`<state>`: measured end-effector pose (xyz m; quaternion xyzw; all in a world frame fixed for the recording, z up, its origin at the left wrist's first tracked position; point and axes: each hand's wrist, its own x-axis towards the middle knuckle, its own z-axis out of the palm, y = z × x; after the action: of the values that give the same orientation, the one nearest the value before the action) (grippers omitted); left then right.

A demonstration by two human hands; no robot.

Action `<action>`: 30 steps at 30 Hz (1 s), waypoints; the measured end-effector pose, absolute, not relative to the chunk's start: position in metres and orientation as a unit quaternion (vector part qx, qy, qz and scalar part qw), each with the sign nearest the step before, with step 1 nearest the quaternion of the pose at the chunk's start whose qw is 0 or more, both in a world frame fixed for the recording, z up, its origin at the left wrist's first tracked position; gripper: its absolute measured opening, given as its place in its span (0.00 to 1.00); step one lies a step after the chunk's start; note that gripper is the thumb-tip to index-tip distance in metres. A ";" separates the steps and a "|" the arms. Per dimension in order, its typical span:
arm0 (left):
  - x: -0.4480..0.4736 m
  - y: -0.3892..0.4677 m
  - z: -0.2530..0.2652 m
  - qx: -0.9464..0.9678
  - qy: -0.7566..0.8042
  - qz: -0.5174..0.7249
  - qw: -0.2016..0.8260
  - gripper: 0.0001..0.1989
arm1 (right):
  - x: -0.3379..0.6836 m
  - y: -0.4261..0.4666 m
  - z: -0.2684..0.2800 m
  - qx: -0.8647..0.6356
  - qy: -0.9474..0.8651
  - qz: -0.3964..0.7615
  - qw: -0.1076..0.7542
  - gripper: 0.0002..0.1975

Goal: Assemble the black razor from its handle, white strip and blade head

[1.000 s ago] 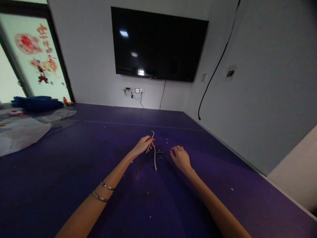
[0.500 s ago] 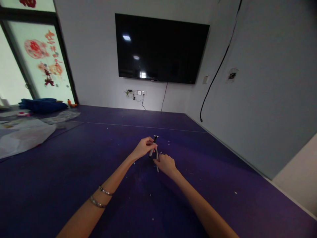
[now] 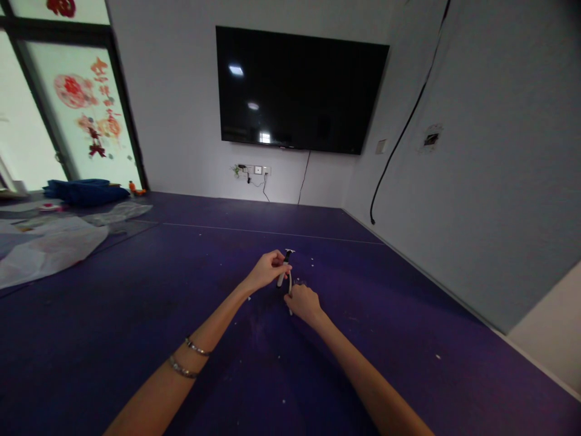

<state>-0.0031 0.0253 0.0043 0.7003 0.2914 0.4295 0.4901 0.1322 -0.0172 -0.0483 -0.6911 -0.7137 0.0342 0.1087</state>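
Note:
My left hand [image 3: 269,269] is closed around a small black-and-white tool [image 3: 287,257] with a T-shaped head, much like a razor or trimmer. Its pale handle slants down below my fingers. A thin white strip or cord [image 3: 290,281] curves down beside the tool toward my other hand. My right hand [image 3: 304,303] is closed on this white strip, and the strip's lower end shows beneath the fingers. The two hands are close together above the purple surface [image 3: 218,339]. The exact kind of tool is too small to make out.
Small white bits lie scattered over the surface. Clear plastic sheeting [image 3: 59,245] and folded blue cloth [image 3: 86,191] lie at the left. A television [image 3: 302,91] hangs on the far wall, and a black cable [image 3: 403,127] dangles by the right wall.
The camera view has shifted slightly, moving the room a little rightward in the picture. My right hand has closed in slightly around the white strip; my left hand keeps its hold.

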 end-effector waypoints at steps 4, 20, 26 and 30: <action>-0.005 0.027 0.004 0.703 0.285 0.434 0.487 0.13 | 0.138 -0.018 -0.040 -0.691 -0.712 0.022 0.121 0.14; -0.014 0.028 0.012 0.740 0.285 0.420 0.441 0.14 | 0.239 -0.027 0.032 -0.518 -0.684 0.226 0.462 0.15; -0.013 0.028 0.011 0.749 0.278 0.418 0.431 0.13 | 0.254 -0.041 0.055 -0.511 -0.702 0.188 0.458 0.16; -0.013 0.029 0.009 0.758 0.274 0.419 0.418 0.13 | 0.252 -0.049 0.061 -0.529 -0.698 0.194 0.442 0.16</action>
<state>-0.0131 0.0294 0.0091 0.7578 0.2739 0.4192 0.4183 0.2518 -0.0492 0.0610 -0.5292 -0.6975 0.1945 0.4423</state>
